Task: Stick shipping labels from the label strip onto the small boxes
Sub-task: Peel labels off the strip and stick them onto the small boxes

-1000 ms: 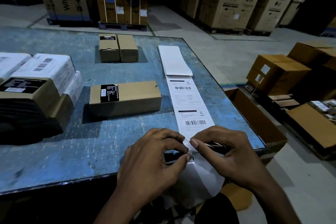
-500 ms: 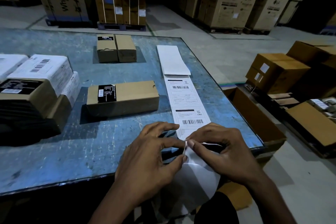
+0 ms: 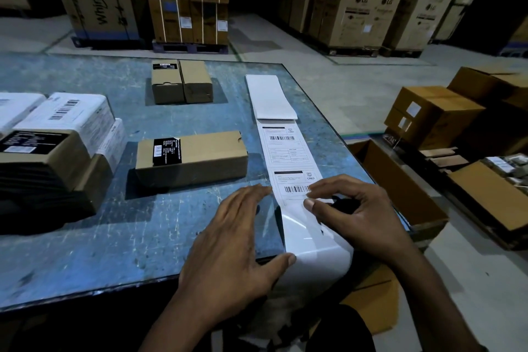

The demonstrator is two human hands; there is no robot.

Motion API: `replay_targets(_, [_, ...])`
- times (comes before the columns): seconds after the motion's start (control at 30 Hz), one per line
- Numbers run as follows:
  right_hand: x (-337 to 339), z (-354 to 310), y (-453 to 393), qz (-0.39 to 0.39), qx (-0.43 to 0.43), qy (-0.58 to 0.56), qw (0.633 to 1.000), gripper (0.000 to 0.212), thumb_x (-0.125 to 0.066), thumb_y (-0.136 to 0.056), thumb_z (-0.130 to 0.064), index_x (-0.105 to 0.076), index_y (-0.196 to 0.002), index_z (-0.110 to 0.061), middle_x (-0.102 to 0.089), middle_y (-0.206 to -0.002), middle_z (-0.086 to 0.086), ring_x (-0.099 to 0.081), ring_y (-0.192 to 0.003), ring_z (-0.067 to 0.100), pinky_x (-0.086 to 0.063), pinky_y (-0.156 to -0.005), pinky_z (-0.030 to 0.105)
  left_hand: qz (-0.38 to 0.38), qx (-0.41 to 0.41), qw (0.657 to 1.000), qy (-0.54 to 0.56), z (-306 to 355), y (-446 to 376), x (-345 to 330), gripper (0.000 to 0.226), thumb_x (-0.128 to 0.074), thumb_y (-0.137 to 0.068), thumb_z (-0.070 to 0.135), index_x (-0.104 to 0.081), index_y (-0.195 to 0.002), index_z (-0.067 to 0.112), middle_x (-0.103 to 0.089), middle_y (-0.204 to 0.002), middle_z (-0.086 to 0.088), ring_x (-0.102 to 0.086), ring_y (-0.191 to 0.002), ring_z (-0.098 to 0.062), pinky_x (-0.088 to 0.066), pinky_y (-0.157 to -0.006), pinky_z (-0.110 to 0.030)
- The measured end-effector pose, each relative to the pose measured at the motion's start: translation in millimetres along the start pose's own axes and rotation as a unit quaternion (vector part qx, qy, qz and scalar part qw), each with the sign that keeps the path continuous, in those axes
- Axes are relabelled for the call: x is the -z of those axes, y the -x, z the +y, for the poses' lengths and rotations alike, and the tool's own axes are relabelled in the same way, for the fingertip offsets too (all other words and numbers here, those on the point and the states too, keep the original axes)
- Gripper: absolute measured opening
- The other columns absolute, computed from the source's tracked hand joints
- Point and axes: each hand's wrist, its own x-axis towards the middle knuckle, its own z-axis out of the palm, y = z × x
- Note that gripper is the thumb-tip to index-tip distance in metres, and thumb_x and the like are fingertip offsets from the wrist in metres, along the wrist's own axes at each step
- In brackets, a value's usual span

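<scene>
So on the blue table (image 3: 85,237) I count three plain brown small boxes: one lying mid-frame (image 3: 191,157) and two side by side (image 3: 167,81) (image 3: 197,80) higher up. Two printed labels (image 3: 283,144) (image 3: 295,184) show on one label strip (image 3: 285,134), and two hands are in the lower half, left (image 3: 237,243) and right (image 3: 354,217).

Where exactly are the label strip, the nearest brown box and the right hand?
label strip (image 3: 285,148): head view, on the upper printed label.
nearest brown box (image 3: 211,151): head view, on its bare top face.
right hand (image 3: 360,217): head view, on its back.

a: any sleeves on the arms?
b: no, both forearms are bare, no watch or rings showing on the left hand (image 3: 234,240) or right hand (image 3: 357,217).
a: clothing?
b: just dark fabric below the surface (image 3: 85,251) edge.
</scene>
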Motion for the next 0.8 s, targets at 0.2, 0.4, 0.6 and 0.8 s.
replay_targets(0.2, [7.3,2.7,-11.1,-0.048,-0.027,-0.022,0.998,0.006,-0.088,-0.087,-0.016,-0.088,-0.092,-0.020,-0.080,-0.106,-0.009,-0.076,-0.094,0.006,-0.058,-0.071,0.018,-0.002,0.011,1.000,-0.006,-0.7,-2.1,-2.1,0.114,-0.074,-0.077,0.074,-0.003,-0.163,0.047,-0.016,-0.165,0.028,-0.019,-0.152,0.005,-0.024,-0.118,-0.019])
replay_targets(0.4, [4.9,2.4,-6.8,-0.057,-0.027,-0.063,0.996,0.003,-0.085,-0.089,-0.016,-0.087,-0.090,-0.017,-0.080,-0.104,-0.007,-0.078,-0.080,0.020,-0.060,-0.066,0.024,0.014,0.088,0.986,0.141,5.7,-19.5,6.0,0.109,-0.075,-0.066,0.085,-0.019,-0.157,0.059,-0.037,-0.160,0.029,-0.049,-0.138,-0.007,-0.047,-0.115,-0.044])
replay_targets(0.6, [5.1,7.0,-5.1,-0.080,-0.013,-0.060,0.995,0.005,-0.083,-0.091,-0.012,-0.086,-0.095,-0.014,-0.081,-0.104,-0.003,-0.078,-0.087,0.020,-0.062,-0.068,0.027,-0.063,-0.018,0.996,0.063,-4.9,-60.4,-3.0,0.121,-0.085,-0.078,0.059,0.003,-0.161,0.056,-0.023,-0.171,0.023,-0.031,-0.154,-0.005,-0.037,-0.124,-0.041])
replay_targets(0.8, [14.9,15.4,-15.2,-0.009,-0.049,-0.041,0.998,0.007,-0.081,-0.093,-0.015,-0.085,-0.097,-0.019,-0.081,-0.099,-0.011,-0.076,-0.098,0.008,-0.062,-0.089,0.033,-0.185,-0.050,0.981,-0.017,-15.9,-76.9,-7.0,0.126,-0.065,-0.089,0.072,0.037,-0.155,0.041,0.010,-0.175,0.012,0.007,-0.163,-0.016,0.002,-0.131,-0.033])
